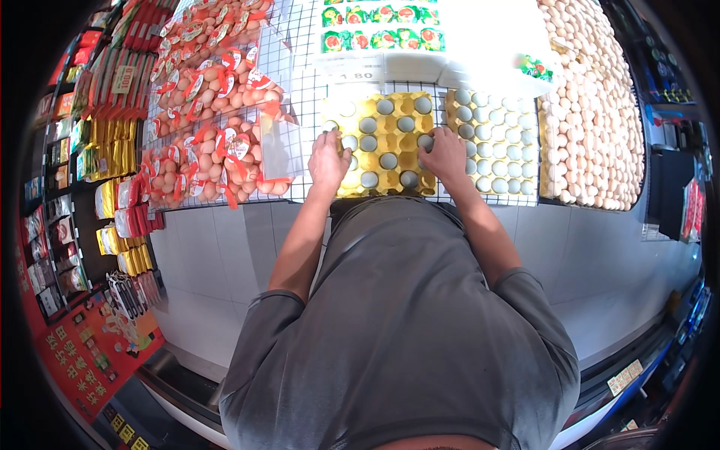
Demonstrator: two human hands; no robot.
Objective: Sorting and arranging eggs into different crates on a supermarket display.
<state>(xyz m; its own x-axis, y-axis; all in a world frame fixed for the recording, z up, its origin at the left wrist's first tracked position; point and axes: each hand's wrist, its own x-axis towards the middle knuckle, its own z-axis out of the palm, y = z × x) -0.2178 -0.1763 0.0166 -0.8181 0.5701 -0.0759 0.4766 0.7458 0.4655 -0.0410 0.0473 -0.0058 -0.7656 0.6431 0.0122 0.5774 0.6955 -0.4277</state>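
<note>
Before me lies a yellow egg tray point(387, 140) with pale blue-green eggs in some of its cups and other cups bare. My left hand point(330, 159) rests at the tray's left edge, its fingers curled beside several eggs, one of them a pale egg point(349, 142) by the fingertips. At the right edge is my right hand point(446, 154), thumb and fingers against another pale egg point(425, 142). Whether either hand grips an egg is hidden by the fingers. Close on the right stands a second tray point(450, 104) filled with rows of similar eggs point(499, 151).
Red net bags of brown eggs point(208, 152) lie on the left, beside a clear plastic divider point(281, 146). Loose brown eggs point(590, 124) are heaped at the far right. Behind the trays are green-wrapped packs point(383, 39) and a price sign point(357, 74). Packaged goods point(115, 140) hang further left.
</note>
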